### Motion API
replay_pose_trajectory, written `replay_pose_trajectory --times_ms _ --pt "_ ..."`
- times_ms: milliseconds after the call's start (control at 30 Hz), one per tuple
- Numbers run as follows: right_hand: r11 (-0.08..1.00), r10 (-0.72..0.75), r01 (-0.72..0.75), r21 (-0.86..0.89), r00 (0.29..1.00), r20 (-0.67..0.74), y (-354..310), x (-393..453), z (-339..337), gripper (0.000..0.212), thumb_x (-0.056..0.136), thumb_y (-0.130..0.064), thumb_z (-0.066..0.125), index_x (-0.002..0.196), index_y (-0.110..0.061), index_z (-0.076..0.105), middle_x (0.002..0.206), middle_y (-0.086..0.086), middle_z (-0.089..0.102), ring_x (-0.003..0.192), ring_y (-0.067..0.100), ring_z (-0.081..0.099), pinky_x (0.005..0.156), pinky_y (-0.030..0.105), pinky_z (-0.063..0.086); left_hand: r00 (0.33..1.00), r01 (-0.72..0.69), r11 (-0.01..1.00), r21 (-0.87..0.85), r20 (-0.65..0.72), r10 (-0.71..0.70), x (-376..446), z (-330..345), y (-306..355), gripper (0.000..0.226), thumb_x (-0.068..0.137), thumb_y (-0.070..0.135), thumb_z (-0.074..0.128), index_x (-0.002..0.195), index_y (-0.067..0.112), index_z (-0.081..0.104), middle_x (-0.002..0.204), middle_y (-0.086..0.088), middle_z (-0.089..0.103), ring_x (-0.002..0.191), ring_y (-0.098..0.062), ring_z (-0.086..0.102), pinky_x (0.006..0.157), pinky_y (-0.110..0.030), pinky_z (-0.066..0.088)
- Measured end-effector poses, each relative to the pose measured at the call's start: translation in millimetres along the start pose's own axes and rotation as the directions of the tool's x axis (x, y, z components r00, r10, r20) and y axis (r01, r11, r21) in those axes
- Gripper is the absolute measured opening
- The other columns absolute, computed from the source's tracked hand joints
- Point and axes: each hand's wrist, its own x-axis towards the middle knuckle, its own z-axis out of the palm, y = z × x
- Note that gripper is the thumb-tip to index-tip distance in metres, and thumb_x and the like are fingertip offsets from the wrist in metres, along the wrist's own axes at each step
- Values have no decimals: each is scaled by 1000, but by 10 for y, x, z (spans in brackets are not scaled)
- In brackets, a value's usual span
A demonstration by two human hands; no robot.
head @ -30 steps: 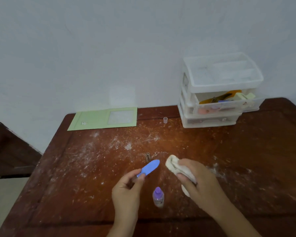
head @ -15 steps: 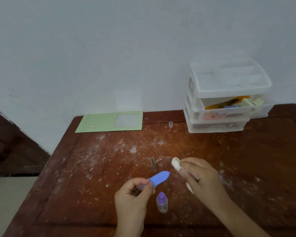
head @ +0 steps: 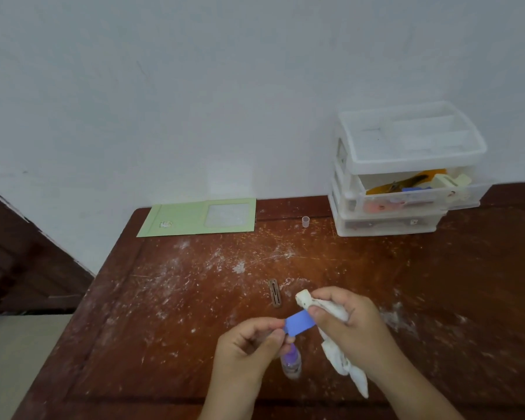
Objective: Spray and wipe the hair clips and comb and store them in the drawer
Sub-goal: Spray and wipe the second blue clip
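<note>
a: which step is this?

b: wiping, it seems. the left hand (head: 249, 344) pinches one end of the blue clip (head: 299, 324), and the right hand (head: 346, 322) grips the cloth (head: 334, 310) with its thumb pressed on the clip's other end.

a: and next?

b: probably rubbing the cloth along the clip, then carrying it to the open drawer (head: 412, 195) at the far right of the table (head: 164, 298). the brown clip (head: 275, 293) lies just beyond the hands, apparently not yet stored. the spray bottle (head: 291, 362) stands beneath them.
</note>
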Motion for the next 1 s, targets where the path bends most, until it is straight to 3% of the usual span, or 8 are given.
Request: replay_pose_trajectory --times_ms 100,233,467,600,667,733,900,1000 --pt "963 -203 190 -193 978 -49 -54 7 33 11 82 -35 54 85 -35 65 83 -24 62 79 -6 56 69 8 41 1000 6 997 -71 -14 -7 13 -43 18 44 74 -23 54 49 9 71 51 -13 67 49 -16 67 46 -17 53" --pt "585 -585 540 -605 798 146 -11 -27 87 23 92 -38 38 104 -30 56 120 -4 45 97 9 43 70 18 48 998 27 988 -151 -52 -35 -6 0 18 20 54 -14 64 45 3 68 40 -8 60 41 -13 62 41 -17 51" --pt "445 -631 656 -610 713 306 14 3 42 17 90 -23 43 104 -21 52 116 -7 47 90 11 43 61 23 51 997 -9 983 -183 -72 -4 -31 -4 8 14 42 -5 68 38 4 57 44 -12 60 42 -15 62 42 -19 51" --pt "700 -536 462 -544 844 28 113 113 -129 28 94 -30 39 98 -19 65 95 -19 56 83 1 51 74 9 39 998 51 976 -212 -25 -57 20 -22 -25 34 60 -22 65 40 3 53 50 -16 65 45 -20 65 42 -20 51" --pt "956 -237 198 -216 956 -172 40 113 -198 18 90 -28 51 85 -28 68 70 -19 62 70 -2 56 64 5 41 1000 -7 994 -106 -20 5 48 -28 -41 34 57 -20 68 38 6 56 52 -14 67 50 -18 67 45 -18 51" --pt "990 92 -82 112 992 -86 -28 83 -229 17 85 -31 56 80 -29 72 58 -9 60 55 2 53 54 13 41 984 -173 976 135 -9 176 71 -38 -79 35 58 -14 72 40 14 60 55 -3 70 59 -7 69 52 -12 51" --pt "945 273 -282 163 959 75 -168 49 -127 13 84 -14 59 76 -12 70 50 -6 56 48 4 53 52 22 42 598 -743 251 620 447 665 130 -123 -201 9 72 23 60 70 28 53 81 17 68 84 10 61 76 2 42" --pt "911 305 -297 287 952 20 -166 38 -102 18 83 2 55 75 -8 67 46 -4 58 43 3 52 42 15 42 546 -802 253 541 492 678 163 -149 -221 5 81 26 57 77 29 56 92 15 65 88 6 58 84 -1 41"
